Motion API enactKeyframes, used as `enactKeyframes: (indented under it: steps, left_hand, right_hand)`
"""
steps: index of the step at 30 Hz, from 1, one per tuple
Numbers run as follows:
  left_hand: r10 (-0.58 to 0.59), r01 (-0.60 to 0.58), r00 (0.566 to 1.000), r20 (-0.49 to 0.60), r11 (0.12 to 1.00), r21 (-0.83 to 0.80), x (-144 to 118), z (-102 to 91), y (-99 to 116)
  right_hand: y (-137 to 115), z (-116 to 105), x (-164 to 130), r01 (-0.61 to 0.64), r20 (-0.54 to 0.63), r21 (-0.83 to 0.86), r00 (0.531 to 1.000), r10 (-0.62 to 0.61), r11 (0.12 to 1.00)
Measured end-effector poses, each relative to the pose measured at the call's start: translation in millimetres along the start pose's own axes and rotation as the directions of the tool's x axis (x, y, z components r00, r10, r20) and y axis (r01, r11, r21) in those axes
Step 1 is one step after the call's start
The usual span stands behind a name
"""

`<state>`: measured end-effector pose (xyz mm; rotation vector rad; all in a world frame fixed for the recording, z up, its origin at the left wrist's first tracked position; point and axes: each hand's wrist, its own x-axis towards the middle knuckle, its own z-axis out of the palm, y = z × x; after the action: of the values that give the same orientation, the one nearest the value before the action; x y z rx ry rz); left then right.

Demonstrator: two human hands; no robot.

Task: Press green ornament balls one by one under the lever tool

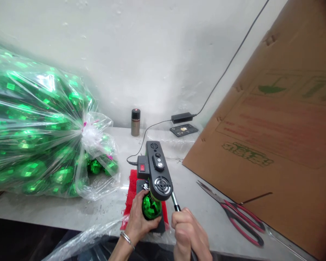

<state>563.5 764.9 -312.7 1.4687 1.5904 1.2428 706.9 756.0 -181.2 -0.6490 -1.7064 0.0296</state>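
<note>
Left hand (139, 217) cups the shiny green faceted ball (151, 206) under the black press (157, 170); right hand (188, 232) fists its metal lever (175, 201) near the table edge (57, 224).

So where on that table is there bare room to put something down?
Bare tabletop lies between the black machine and the scissors, and between the small can and the machine. It is crowded left, by the bag of green balls, and right, under the leaning cardboard.

Left hand (138, 219) cupping green ball (151, 207) under black press (157, 172); right hand (188, 232) gripping lever (175, 201). Scissors (233, 212) nearby on table (195, 195).
</note>
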Motion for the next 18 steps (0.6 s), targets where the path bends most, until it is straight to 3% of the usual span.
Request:
enactKeyframes:
  steps: [12,18]
  left_hand:
    - [-0.009,0.009,1.000,-0.003,1.000,0.011,0,-2.6,3]
    - [-0.003,0.003,1.000,-0.016,1.000,0.003,1,-0.8,3]
  right_hand:
    - [-1,2,0,-0.021,-0.021,0.000,1.000,0.021,1.000]
    - [-1,10,0,0.000,-0.131,-0.001,0.991,0.000,1.000]
